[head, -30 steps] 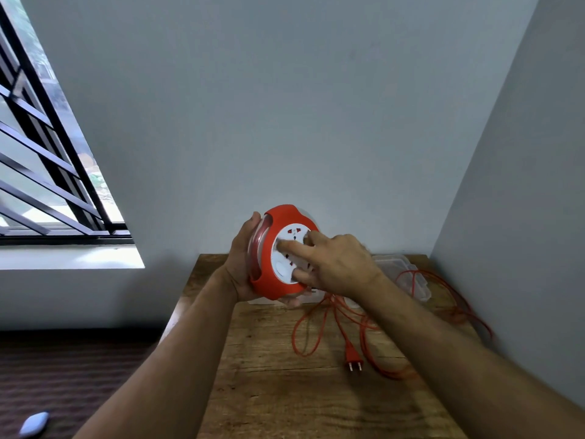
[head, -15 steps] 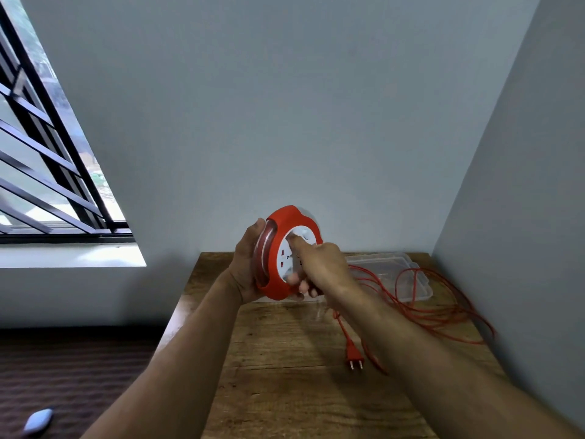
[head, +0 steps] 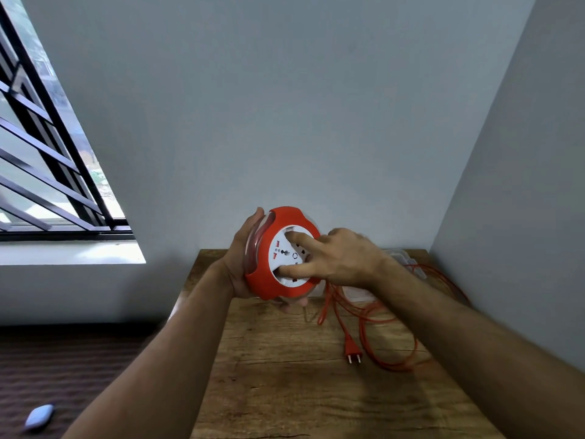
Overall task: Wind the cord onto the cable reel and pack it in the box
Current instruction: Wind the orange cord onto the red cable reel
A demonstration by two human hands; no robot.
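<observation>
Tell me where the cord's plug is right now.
In the head view, the plug lies on the wooden table, right of centre, below the right hand and among loose orange cord.

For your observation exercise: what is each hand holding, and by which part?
Left hand grips the round orange-and-white plastic cable reel by its rim and back; right hand only fingers its white face.

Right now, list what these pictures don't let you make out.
- Clear box, head view: mostly hidden behind the right hand and forearm; its contents can't be told.
- Cable reel: how much cord is wound inside is blurred behind its clear rim and the left hand.
- Socket markings: too small to read.
- Pale object on the floor: blurred, unidentifiable.
</observation>
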